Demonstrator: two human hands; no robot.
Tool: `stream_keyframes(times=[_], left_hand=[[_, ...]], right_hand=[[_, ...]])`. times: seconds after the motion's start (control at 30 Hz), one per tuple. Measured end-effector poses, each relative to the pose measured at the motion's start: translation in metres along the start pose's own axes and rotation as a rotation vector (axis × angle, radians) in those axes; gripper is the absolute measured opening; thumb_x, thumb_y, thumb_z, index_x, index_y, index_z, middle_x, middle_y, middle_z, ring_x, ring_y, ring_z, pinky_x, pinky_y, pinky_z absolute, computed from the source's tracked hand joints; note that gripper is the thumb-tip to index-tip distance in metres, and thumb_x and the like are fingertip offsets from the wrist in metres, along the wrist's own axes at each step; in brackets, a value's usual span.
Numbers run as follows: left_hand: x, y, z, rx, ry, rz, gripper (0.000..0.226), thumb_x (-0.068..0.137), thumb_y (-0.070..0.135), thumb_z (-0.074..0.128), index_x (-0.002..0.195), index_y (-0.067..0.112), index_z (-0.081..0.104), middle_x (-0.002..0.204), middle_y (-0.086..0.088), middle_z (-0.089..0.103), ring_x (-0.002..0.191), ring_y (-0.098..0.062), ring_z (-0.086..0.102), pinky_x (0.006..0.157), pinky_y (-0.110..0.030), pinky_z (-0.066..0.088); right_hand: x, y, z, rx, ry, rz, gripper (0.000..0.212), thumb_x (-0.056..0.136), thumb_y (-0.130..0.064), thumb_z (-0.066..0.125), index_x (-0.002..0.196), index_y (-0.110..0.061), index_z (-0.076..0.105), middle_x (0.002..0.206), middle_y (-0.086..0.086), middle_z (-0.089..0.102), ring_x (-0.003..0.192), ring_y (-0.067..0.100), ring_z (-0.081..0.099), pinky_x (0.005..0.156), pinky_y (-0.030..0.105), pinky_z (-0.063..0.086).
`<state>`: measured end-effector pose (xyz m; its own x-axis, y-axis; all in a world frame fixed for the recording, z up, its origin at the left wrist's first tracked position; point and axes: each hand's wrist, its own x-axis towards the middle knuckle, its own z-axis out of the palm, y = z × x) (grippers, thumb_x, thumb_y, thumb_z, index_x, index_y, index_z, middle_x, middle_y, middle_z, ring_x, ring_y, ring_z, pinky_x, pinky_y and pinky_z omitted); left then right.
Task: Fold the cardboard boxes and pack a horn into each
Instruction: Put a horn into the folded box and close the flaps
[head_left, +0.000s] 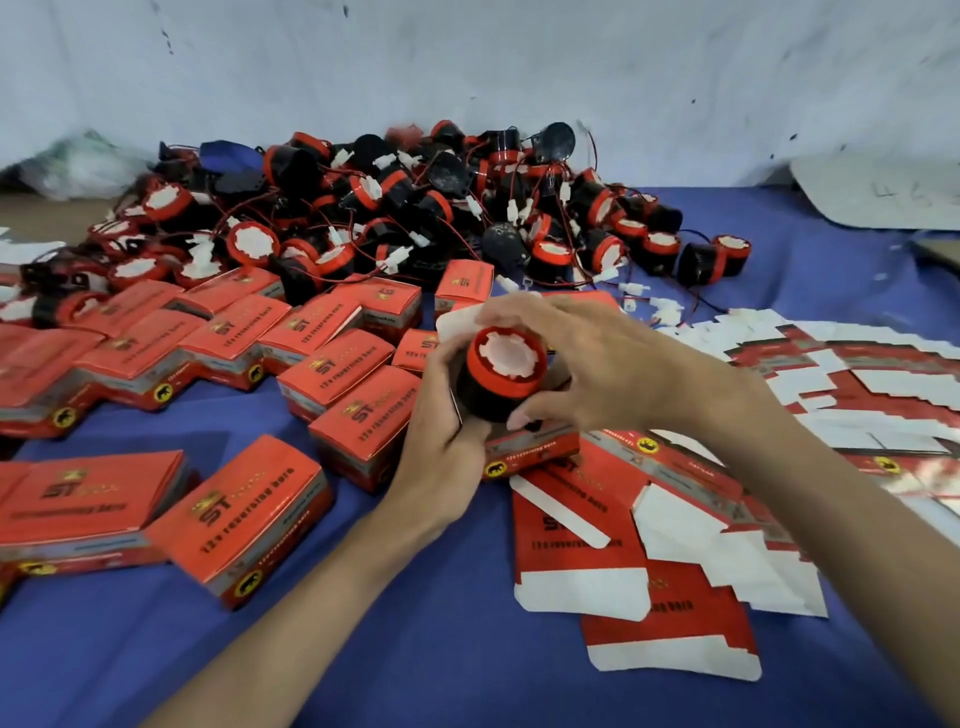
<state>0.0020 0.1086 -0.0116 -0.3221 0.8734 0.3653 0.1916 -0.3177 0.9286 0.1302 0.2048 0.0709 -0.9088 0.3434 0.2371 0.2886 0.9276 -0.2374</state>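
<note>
A black horn (503, 373) with a red rim and a white centre stands in the mouth of an open red cardboard box (530, 446) in the middle of the view. My left hand (441, 441) grips the box from the left and below. My right hand (597, 364) arches over the horn from the right, with fingers curled round its top and side. The box's white flap (457, 319) sticks up behind the horn. Most of the box is hidden by my hands.
A heap of loose black-and-red horns (415, 208) with wires lies at the back. Several closed red boxes (249, 514) cover the left of the blue tablecloth (415, 649). Flat unfolded box blanks (649, 561) spread across the right, up to the far edge.
</note>
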Motion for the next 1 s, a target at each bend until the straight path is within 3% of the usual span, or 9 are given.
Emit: stream_keyframes(times=[0.13,0.27,0.37,0.5,0.63,0.7,0.8,0.87,1.0], left_hand=[[0.001,-0.002,-0.001,-0.132,-0.001,-0.01,0.051,0.086,-0.002,0.046,0.125,0.031,0.044,0.123,0.008,0.059,0.116,-0.004,0.055,0.092,-0.021,0.047],[-0.001,-0.003,-0.004,-0.132,0.008,0.013,0.049,0.073,0.009,0.045,0.119,0.027,0.049,0.109,0.023,0.064,0.108,0.002,0.057,0.084,-0.014,0.046],[-0.001,-0.003,-0.003,-0.053,0.01,0.005,0.039,0.083,0.029,0.051,0.122,0.034,0.047,0.116,0.027,0.057,0.113,0.004,0.053,0.087,-0.015,0.046],[-0.002,-0.004,-0.001,0.062,-0.002,-0.047,0.05,0.09,0.01,0.063,0.122,0.042,0.041,0.121,0.017,0.052,0.113,-0.003,0.054,0.089,-0.028,0.053],[0.003,0.003,-0.001,0.161,-0.023,-0.092,0.054,0.084,0.018,0.072,0.115,0.046,0.038,0.129,0.006,0.048,0.121,-0.015,0.05,0.098,-0.043,0.049],[0.007,0.007,-0.001,0.21,-0.054,-0.145,0.054,0.082,0.025,0.074,0.109,0.054,0.037,0.131,0.01,0.044,0.124,-0.014,0.045,0.103,-0.042,0.045],[0.01,0.009,-0.001,0.179,-0.076,-0.212,0.059,0.078,0.025,0.077,0.103,0.058,0.035,0.132,0.01,0.042,0.125,-0.015,0.043,0.104,-0.041,0.043],[0.01,0.011,-0.002,0.153,-0.077,-0.235,0.061,0.076,0.024,0.079,0.1,0.058,0.034,0.129,0.008,0.045,0.121,-0.015,0.047,0.101,-0.039,0.046],[0.009,0.007,-0.003,0.109,-0.088,-0.265,0.068,0.071,0.023,0.083,0.097,0.059,0.032,0.117,0.01,0.05,0.105,-0.006,0.053,0.082,-0.024,0.05]], right_hand=[[-0.003,0.005,-0.007,-0.128,-0.032,-0.056,0.068,0.077,-0.019,0.077,0.137,-0.03,0.047,0.126,0.005,0.048,0.104,0.027,0.054,0.076,0.048,0.05],[-0.001,0.01,0.001,-0.171,-0.1,0.03,0.075,0.082,-0.011,0.067,0.142,-0.042,0.036,0.135,-0.003,0.055,0.117,0.024,0.052,0.088,0.044,0.048],[0.0,0.01,0.009,-0.251,-0.222,0.046,0.071,0.087,-0.017,0.06,0.143,-0.047,0.029,0.114,0.002,0.065,0.09,0.018,0.05,0.082,0.033,0.045],[-0.001,0.005,-0.001,-0.205,-0.294,0.094,0.06,0.089,-0.022,0.062,0.141,-0.04,0.037,0.126,-0.006,0.059,0.112,0.017,0.048,0.094,0.034,0.042],[-0.011,0.002,-0.041,-0.31,-0.116,0.168,0.026,0.082,-0.035,0.071,0.107,-0.034,0.062,0.097,-0.011,0.056,0.095,0.016,0.052,0.081,0.041,0.049],[-0.018,-0.002,-0.055,-0.372,-0.159,0.269,0.016,0.08,-0.045,0.07,0.079,-0.039,0.055,0.076,-0.016,0.048,0.075,0.01,0.049,0.066,0.035,0.046],[-0.023,-0.011,-0.057,-0.284,-0.308,0.318,0.019,0.081,-0.043,0.068,0.067,-0.036,0.057,0.055,-0.013,0.06,0.064,-0.005,0.055,0.052,0.019,0.037],[-0.021,-0.016,-0.058,-0.117,-0.17,0.268,0.015,0.084,-0.028,0.068,0.07,-0.03,0.068,0.055,-0.019,0.065,0.061,-0.011,0.059,0.058,0.012,0.044],[-0.008,-0.027,-0.045,-0.005,0.137,0.154,0.009,0.085,-0.013,0.067,0.08,-0.016,0.073,0.065,-0.012,0.071,0.075,-0.008,0.063,0.07,-0.003,0.036]])
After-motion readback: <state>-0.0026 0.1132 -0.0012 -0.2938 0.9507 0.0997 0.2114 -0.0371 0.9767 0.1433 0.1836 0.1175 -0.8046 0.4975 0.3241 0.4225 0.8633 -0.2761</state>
